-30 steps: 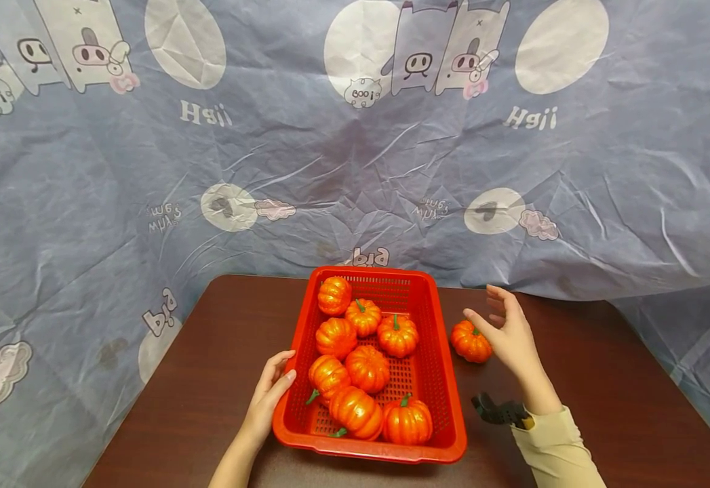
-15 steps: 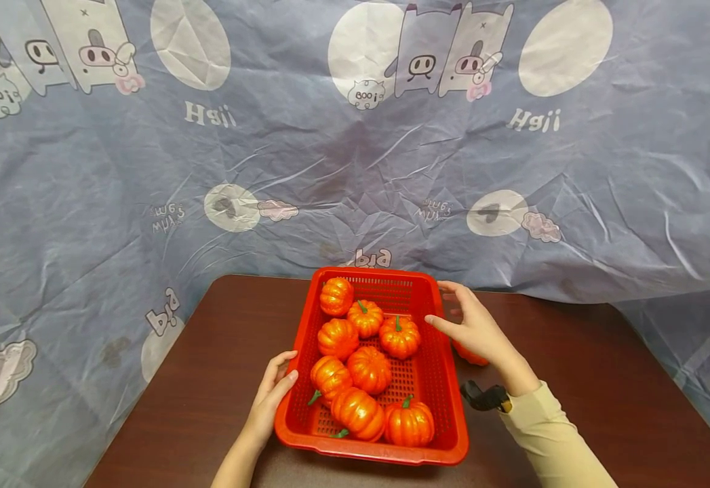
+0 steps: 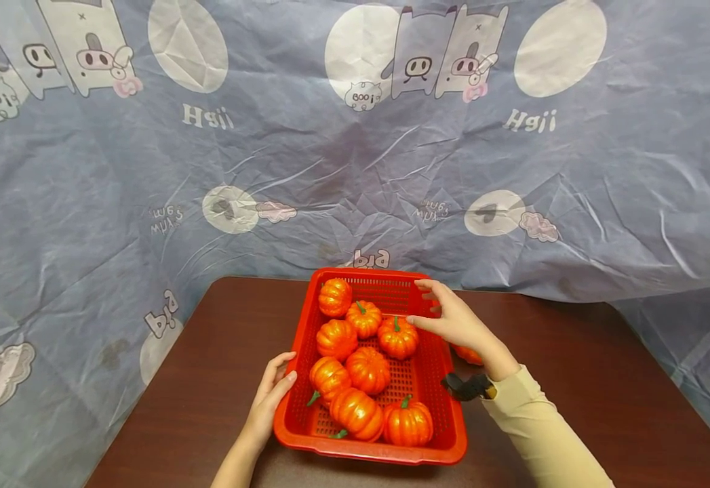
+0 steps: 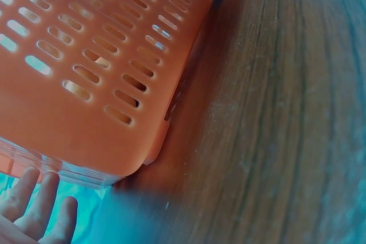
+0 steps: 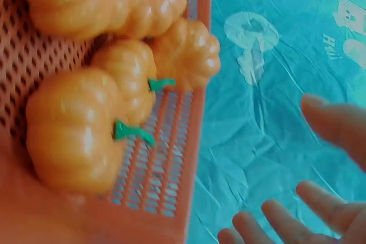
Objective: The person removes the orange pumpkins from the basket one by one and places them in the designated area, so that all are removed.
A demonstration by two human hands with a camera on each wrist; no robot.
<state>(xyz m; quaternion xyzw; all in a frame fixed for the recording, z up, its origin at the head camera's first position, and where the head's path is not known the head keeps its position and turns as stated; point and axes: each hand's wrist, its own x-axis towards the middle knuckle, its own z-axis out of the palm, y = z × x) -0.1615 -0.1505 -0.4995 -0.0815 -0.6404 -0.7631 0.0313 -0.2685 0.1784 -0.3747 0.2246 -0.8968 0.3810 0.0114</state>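
Note:
A red plastic basket (image 3: 285, 434) holds several glossy orange pumpkins with green stems, among them a pumpkin (image 3: 398, 337) right of the middle. My left hand (image 3: 265, 395) rests against the basket's left side, thumb near the rim; its fingers (image 4: 44, 203) look fairly straight in the left wrist view. Over the basket's right side hovers my right hand (image 3: 452, 320), fingers spread and nothing held. Its thumb appears close to that pumpkin's stem, though contact cannot be judged. One more pumpkin (image 3: 468, 355) lies on the table right of the basket, mostly hidden by the right forearm.
The basket stands on a dark brown wooden table (image 3: 208, 352). Behind it hangs a wrinkled blue-grey printed cloth (image 3: 306, 156). A black strap-like device (image 3: 469, 387) juts from the right wrist over the basket's right rim.
My right hand has moved left, from above the loose pumpkin across the rim to over the basket, staying spread. The left hand and the basket have kept their places.

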